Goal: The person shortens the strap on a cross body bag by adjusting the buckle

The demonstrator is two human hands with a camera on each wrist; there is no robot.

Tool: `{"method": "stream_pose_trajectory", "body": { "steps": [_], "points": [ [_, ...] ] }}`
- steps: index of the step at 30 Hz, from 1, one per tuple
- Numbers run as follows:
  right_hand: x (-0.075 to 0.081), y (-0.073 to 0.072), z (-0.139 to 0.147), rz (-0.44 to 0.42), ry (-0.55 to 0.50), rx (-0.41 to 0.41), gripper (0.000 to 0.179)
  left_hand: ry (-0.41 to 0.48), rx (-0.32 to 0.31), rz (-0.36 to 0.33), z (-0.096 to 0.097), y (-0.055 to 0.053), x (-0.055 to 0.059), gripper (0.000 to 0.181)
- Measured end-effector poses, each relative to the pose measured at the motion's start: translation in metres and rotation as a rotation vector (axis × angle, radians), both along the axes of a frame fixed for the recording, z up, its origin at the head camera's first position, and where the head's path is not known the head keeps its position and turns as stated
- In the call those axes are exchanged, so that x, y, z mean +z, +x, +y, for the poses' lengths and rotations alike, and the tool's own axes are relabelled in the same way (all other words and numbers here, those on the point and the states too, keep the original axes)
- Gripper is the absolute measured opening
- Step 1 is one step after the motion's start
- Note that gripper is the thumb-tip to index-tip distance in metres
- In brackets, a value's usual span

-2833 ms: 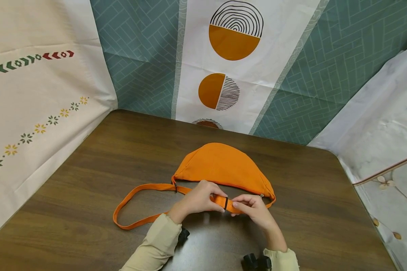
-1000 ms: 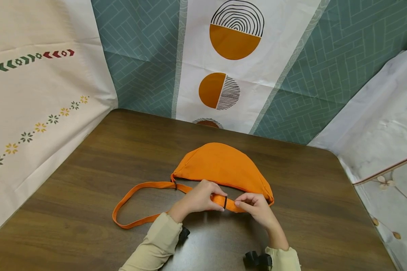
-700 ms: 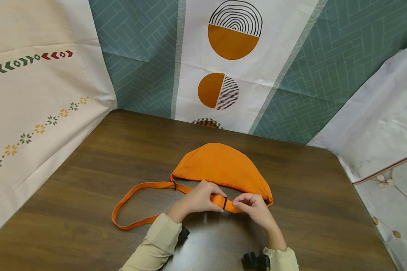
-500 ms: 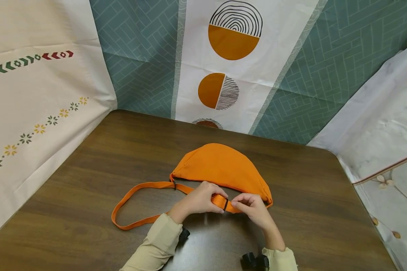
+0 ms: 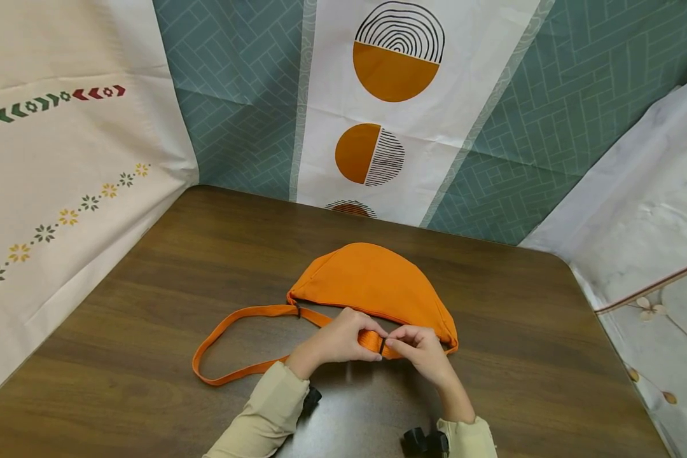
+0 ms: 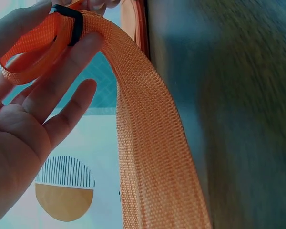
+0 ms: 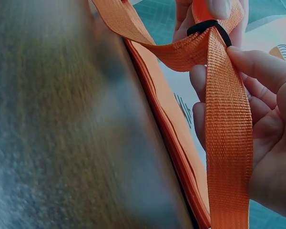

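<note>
An orange waist bag (image 5: 374,280) lies on the table, its curved side toward the back wall. Its orange strap (image 5: 243,312) loops out to the left and comes back to the hands in front of the bag. A black slide buckle (image 5: 383,345) sits on the strap between the two hands. My left hand (image 5: 340,337) pinches the strap just left of the buckle; a small loop of webbing (image 6: 26,71) shows at its fingers in the left wrist view. My right hand (image 5: 423,353) pinches at the buckle's right side, thumb tip against the black bar (image 7: 224,33) in the right wrist view.
The brown wooden table (image 5: 149,305) reaches to a patterned cloth backdrop (image 5: 246,102) behind the bag. White cloths hang at the left (image 5: 80,191) and right (image 5: 652,254). A second black slider (image 5: 299,312) sits on the strap near the bag's left end.
My right hand has shifted left along the strap, up to the buckle. The bag's right end has drawn slightly left. The left hand stays almost in place, holding the strap.
</note>
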State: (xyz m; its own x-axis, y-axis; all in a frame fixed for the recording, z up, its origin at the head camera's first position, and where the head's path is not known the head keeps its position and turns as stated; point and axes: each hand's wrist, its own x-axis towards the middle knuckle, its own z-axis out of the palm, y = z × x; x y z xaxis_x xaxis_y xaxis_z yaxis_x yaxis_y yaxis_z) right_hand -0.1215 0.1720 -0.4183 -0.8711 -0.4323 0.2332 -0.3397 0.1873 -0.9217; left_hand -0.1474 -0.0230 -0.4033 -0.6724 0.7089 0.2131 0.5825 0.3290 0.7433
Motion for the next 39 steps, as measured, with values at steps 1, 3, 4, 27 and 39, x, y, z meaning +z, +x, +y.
{"method": "stream_pose_trajectory", "body": {
  "steps": [1,3,4,27,39],
  "points": [
    [-0.003,-0.001,0.001,-0.001,-0.005,0.003,0.009,-0.005,0.002,0.005,0.000,0.000,0.000,0.027],
    [-0.008,-0.003,0.004,-0.009,-0.011,0.010,0.009,-0.009,0.003,0.016,0.000,0.000,0.000,0.026],
    [-0.009,-0.004,0.005,-0.014,-0.013,0.015,0.008,-0.011,0.004,0.018,0.000,0.000,0.000,0.026],
    [-0.008,-0.005,0.021,-0.053,0.056,0.065,0.010,0.001,0.066,-0.080,-0.004,-0.003,-0.003,0.024],
    [-0.010,-0.006,0.016,-0.039,0.014,0.063,0.010,-0.098,0.100,-0.048,-0.002,-0.002,-0.003,0.030]
  ]
}}
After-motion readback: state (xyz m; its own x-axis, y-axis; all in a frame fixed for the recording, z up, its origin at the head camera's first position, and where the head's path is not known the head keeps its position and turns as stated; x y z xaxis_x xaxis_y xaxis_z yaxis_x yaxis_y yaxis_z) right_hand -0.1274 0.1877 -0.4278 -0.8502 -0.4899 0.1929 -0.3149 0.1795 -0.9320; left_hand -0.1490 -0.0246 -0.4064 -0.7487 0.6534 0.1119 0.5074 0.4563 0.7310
